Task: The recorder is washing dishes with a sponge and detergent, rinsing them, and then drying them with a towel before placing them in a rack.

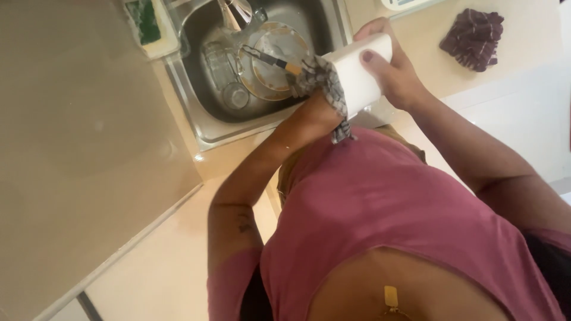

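Note:
My right hand point(394, 76) grips a white rectangular container point(355, 80) and holds it over the counter edge beside the sink. My left hand point(313, 112) is closed on a grey patterned cloth point(326, 76), pressed against the container's near end. The cloth wraps over my fingers and hides them, and a tail of it hangs down towards my pink shirt. Both arms reach forward from my body.
A steel sink point(205, 128) holds a gold-rimmed plate point(275, 56), a knife point(270, 59), clear glasses point(229, 77) and a faucet point(235, 12). A green sponge point(143, 21) sits in a holder at the sink's left. A maroon cloth point(474, 38) lies on the beige counter at right.

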